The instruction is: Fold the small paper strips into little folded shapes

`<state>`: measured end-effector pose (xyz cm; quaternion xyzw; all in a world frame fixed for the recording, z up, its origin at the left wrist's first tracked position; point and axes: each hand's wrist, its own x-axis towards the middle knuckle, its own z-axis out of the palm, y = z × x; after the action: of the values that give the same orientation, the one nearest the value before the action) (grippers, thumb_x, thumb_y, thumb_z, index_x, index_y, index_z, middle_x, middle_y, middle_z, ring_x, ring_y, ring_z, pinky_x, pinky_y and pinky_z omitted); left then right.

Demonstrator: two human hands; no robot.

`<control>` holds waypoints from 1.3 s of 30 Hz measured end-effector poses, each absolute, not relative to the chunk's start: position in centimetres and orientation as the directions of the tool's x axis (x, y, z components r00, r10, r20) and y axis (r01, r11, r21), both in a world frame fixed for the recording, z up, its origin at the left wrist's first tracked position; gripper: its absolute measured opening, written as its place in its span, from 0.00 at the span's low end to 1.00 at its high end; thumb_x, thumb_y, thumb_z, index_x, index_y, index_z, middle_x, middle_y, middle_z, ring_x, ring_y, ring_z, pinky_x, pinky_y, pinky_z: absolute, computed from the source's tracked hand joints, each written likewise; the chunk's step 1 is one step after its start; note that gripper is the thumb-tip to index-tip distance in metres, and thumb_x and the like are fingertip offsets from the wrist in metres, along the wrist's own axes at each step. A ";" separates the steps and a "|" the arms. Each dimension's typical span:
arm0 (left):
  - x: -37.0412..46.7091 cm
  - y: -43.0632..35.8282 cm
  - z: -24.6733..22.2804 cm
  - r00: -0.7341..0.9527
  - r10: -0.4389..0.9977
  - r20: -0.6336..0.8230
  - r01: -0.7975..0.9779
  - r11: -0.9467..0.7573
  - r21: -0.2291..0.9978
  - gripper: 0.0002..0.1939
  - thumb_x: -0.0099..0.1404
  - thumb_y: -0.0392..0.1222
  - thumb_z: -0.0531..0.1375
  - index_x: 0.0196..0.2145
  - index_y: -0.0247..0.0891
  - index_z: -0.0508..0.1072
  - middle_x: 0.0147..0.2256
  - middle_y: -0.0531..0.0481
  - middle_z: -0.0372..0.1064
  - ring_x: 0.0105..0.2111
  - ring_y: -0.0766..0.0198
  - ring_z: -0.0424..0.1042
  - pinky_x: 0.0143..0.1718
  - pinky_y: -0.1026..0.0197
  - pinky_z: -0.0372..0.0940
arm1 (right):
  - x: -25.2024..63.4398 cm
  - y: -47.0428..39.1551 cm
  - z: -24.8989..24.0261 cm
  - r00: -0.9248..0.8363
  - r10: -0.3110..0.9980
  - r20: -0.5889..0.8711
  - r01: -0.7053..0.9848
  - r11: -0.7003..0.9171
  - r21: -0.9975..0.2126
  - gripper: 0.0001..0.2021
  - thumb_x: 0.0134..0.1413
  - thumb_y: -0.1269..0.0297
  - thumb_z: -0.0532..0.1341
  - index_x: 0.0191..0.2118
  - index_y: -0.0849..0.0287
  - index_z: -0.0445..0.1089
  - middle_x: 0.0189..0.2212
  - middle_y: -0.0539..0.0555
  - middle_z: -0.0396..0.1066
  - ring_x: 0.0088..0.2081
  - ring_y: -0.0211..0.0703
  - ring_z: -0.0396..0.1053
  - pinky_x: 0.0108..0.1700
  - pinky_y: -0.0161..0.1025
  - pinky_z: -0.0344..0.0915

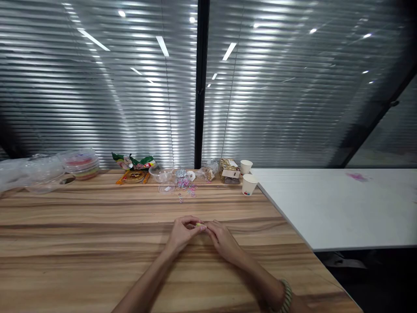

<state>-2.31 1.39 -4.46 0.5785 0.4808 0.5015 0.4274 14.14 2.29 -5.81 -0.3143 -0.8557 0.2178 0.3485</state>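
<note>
Both hands meet above the middle of the wooden table (97,243). My left hand (181,233) is closed in a pinch, with a small yellow-green piece (198,224) between thumb and forefinger. The piece is too small for me to tell its kind. My right hand (224,241) is closed too, its fingertips against the left ones; whatever they grip is hidden. Beyond the hands lies a pile of small pink, purple and white loops (184,183), with a few scattered nearer (180,199).
A clear bowl (160,174) and a clear lid (166,187) sit left of the loops. Snack packets (135,175), stacked lidded tubs (81,164) and plastic bags (39,171) line the far left. Two paper cups (249,184) stand by a box (230,169). A white table (342,208) adjoins at right.
</note>
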 end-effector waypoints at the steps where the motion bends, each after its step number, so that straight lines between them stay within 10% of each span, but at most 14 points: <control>1: -2.3 1.4 -4.5 0.057 0.982 0.179 0.150 -0.186 0.971 0.11 0.45 0.44 0.66 0.26 0.33 0.76 0.28 0.44 0.74 0.30 0.60 0.71 0.33 0.63 0.65 | 14.2 2.3 -5.9 -0.565 0.686 0.458 0.393 0.712 -0.582 0.10 0.59 0.72 0.48 0.37 0.59 0.66 0.34 0.54 0.68 0.36 0.41 0.63 0.39 0.36 0.59; 14: -1.4 1.2 -4.4 0.139 0.985 0.100 0.157 -0.122 0.980 0.18 0.51 0.53 0.60 0.20 0.32 0.73 0.19 0.49 0.67 0.20 0.67 0.63 0.23 0.66 0.59 | 14.0 2.6 -6.6 -0.398 0.749 0.530 0.497 0.662 -0.561 0.12 0.60 0.69 0.44 0.29 0.59 0.61 0.27 0.54 0.64 0.31 0.42 0.61 0.34 0.37 0.57; 30: -0.2 -1.1 -2.7 0.187 0.863 0.469 0.361 -0.504 0.784 0.10 0.61 0.42 0.53 0.35 0.40 0.72 0.33 0.45 0.68 0.36 0.59 0.65 0.41 0.61 0.58 | 13.8 3.0 -6.4 -0.272 0.827 0.491 0.408 0.562 -0.720 0.15 0.61 0.61 0.43 0.28 0.59 0.61 0.23 0.51 0.64 0.25 0.39 0.62 0.28 0.34 0.56; 39: -0.4 -0.3 -3.0 0.204 0.951 0.234 0.124 -0.263 0.957 0.13 0.59 0.48 0.55 0.27 0.36 0.71 0.30 0.47 0.66 0.32 0.63 0.64 0.35 0.65 0.60 | 13.7 2.6 -5.9 -0.224 0.835 0.502 0.364 0.550 -0.751 0.17 0.61 0.59 0.44 0.26 0.59 0.60 0.21 0.50 0.62 0.23 0.37 0.59 0.26 0.33 0.55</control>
<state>-0.35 -0.25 -2.97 0.6399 0.4200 0.4709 0.4386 13.71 2.61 -5.94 -0.4042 -0.7419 0.2483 0.4738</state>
